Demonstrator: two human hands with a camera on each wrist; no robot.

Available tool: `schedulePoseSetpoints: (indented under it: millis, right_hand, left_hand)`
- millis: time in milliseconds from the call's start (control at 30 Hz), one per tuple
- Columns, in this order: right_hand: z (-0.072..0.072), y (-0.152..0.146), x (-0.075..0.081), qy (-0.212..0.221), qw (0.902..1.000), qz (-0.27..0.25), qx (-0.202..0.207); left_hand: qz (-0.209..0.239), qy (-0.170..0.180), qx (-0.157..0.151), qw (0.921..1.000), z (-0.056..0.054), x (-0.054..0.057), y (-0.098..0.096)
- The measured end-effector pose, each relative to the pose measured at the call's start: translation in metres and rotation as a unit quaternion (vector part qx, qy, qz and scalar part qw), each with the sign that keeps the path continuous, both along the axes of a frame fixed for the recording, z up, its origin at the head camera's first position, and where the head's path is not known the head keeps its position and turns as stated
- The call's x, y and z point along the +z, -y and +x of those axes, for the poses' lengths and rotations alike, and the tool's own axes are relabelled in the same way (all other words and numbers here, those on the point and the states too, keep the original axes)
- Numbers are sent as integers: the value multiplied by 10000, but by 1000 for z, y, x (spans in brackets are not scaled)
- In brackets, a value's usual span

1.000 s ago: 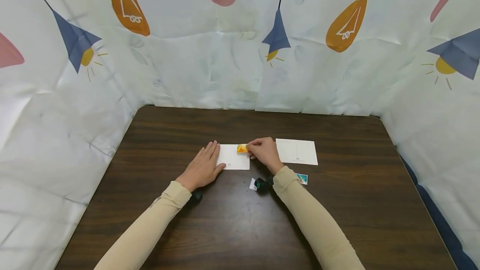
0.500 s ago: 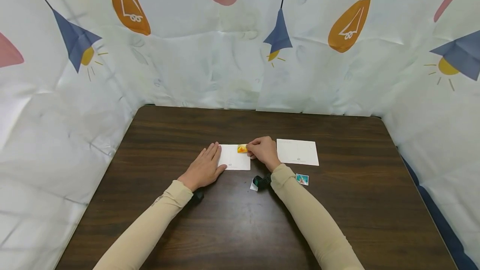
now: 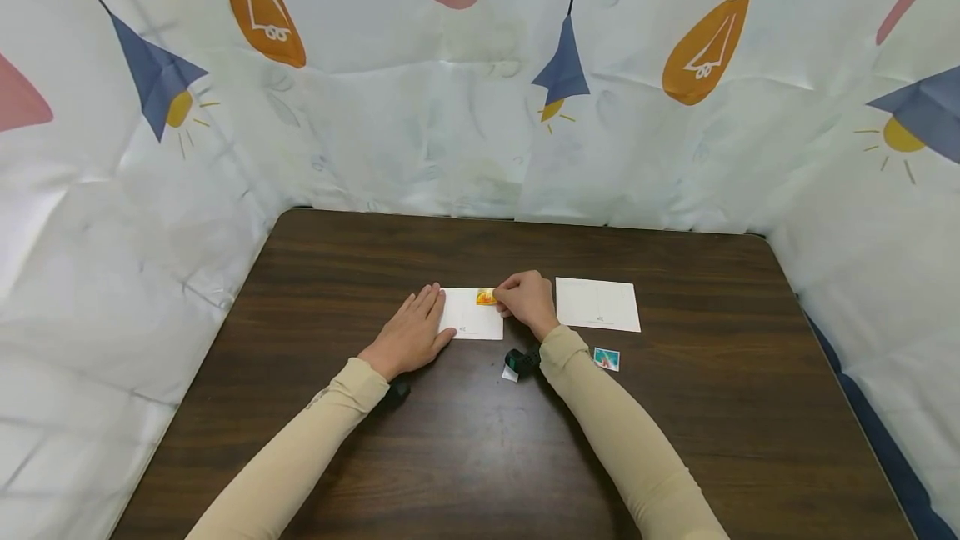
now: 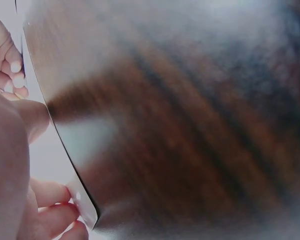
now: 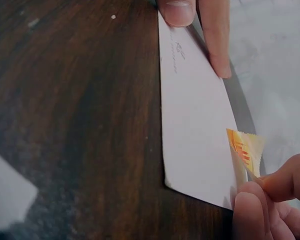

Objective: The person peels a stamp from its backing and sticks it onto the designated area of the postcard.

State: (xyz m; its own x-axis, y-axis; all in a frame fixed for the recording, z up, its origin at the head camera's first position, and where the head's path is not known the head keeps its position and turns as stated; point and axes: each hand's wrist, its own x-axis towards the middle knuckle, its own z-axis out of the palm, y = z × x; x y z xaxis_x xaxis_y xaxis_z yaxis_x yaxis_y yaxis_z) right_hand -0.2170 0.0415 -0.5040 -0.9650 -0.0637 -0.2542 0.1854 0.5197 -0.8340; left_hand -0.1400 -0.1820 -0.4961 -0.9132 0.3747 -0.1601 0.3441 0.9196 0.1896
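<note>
Stamp (image 5: 246, 150) pinched at my right hand (image 3: 527, 300); left hand (image 3: 408, 330) spread on card (image 3: 476, 324); only right wrist view shows stamp's toothed edge.

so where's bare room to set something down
Bare table: from the right card to the right edge, and between left sleeve and right sleeve, in front of the white slip. Crowded: the left card, with left hand on it and right hand pinching a yellow stamp; a blue stamp by the right sleeve.
</note>
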Motion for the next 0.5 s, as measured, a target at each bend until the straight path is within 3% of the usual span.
schedulePoseSetpoints:
  millis: [500]
  right_hand:
    - [-3, 0, 3, -95, 9986, 469, 221]
  left_hand:
    - [-48, -7, 2, 10000, 0, -1, 0]
